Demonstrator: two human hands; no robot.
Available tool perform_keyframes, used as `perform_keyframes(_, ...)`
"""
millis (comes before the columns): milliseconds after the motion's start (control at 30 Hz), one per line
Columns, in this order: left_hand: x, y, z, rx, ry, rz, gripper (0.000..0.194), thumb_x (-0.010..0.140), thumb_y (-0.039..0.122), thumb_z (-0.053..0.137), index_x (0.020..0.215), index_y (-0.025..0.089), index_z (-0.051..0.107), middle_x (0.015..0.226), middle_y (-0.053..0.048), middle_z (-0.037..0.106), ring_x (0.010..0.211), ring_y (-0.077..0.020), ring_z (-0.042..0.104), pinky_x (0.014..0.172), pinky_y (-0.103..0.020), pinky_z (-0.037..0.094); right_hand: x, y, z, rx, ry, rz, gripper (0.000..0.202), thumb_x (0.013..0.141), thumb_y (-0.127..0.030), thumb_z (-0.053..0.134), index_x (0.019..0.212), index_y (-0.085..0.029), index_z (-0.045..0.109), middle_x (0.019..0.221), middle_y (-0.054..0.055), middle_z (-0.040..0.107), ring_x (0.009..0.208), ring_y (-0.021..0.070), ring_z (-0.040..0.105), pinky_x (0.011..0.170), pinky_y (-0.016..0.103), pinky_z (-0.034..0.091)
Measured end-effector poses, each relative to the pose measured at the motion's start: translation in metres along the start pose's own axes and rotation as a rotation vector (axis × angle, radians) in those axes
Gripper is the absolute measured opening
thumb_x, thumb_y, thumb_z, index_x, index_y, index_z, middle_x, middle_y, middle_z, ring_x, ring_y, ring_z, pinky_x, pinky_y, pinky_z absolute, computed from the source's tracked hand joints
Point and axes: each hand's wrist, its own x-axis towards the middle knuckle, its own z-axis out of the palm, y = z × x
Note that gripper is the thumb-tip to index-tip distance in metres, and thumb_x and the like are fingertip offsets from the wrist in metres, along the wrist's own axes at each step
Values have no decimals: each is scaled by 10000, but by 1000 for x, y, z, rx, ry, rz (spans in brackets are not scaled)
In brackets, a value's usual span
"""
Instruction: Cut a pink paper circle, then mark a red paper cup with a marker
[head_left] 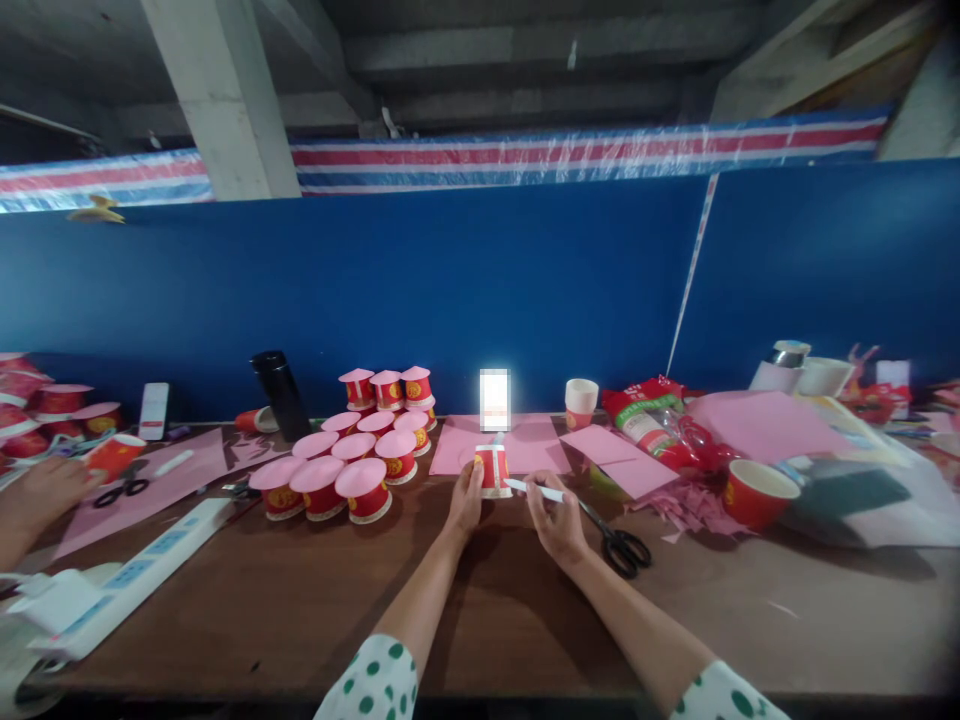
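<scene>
My left hand (pixel 469 498) is closed around the side of a red paper cup (pixel 493 468) with a pale vertical strip on its front. In my right hand (pixel 557 522) a slim white pen (pixel 546 491) is pinched, its tip pointing at the cup's lower right side; whether it touches cannot be made out. Black-handled scissors (pixel 626 552) lie just right of my right hand. Behind the cup, sheets of pink paper (pixel 454 445) are spread on the table, and a bright phone (pixel 495 400) stands upright at the blue partition.
To the left are several red cups topped with pink paper discs (pixel 364 478), a black bottle (pixel 279 395) and a white power strip (pixel 150 575). Another person's hand (pixel 45 495) holds a red cup. Pink scraps (pixel 690 508) and a red cup (pixel 757 495) lie right.
</scene>
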Motion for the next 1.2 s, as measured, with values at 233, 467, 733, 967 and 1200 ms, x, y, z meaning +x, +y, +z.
perform_keyframes(233, 3, -4, -1, 51, 29, 37, 380, 813, 491, 369, 792, 160, 556, 697, -21, 557, 617, -144, 491, 611, -263, 406, -2, 1, 1, -38, -35, -22, 199, 860, -279, 409, 751, -175, 539, 641, 2, 547, 534, 113, 478, 520, 209, 377)
perform_keyframes(467, 0, 3, 0, 69, 15, 41, 371, 803, 481, 395, 842, 158, 572, 753, -42, 592, 677, -163, 527, 655, -270, 418, -3, 0, 2, -37, -50, -15, 192, 861, -276, 403, 763, -180, 538, 652, 11, 553, 535, 118, 476, 519, 215, 379)
perform_keyframes(733, 2, -1, 1, 59, 33, 37, 390, 781, 506, 422, 842, 155, 579, 781, -53, 609, 715, -175, 549, 686, -280, 429, -3, -1, 3, -18, -53, -16, 208, 857, -280, 402, 764, -179, 558, 635, 8, 549, 510, 111, 448, 494, 211, 366)
perform_keyframes(967, 4, -5, 1, 56, 36, 32, 390, 773, 508, 435, 855, 155, 578, 786, -57, 614, 727, -177, 550, 697, -281, 425, -3, -3, 2, -37, -61, -22, 206, 865, -284, 396, 771, -183, 548, 632, 2, 531, 525, 115, 455, 511, 209, 371)
perform_keyframes(1200, 2, -3, 0, 57, 6, 37, 382, 785, 499, 429, 867, 157, 580, 775, -53, 615, 709, -178, 552, 682, -282, 427, -3, -2, 2, -33, -54, -28, 187, 849, -275, 423, 768, -182, 564, 641, 3, 555, 528, 116, 480, 513, 207, 381)
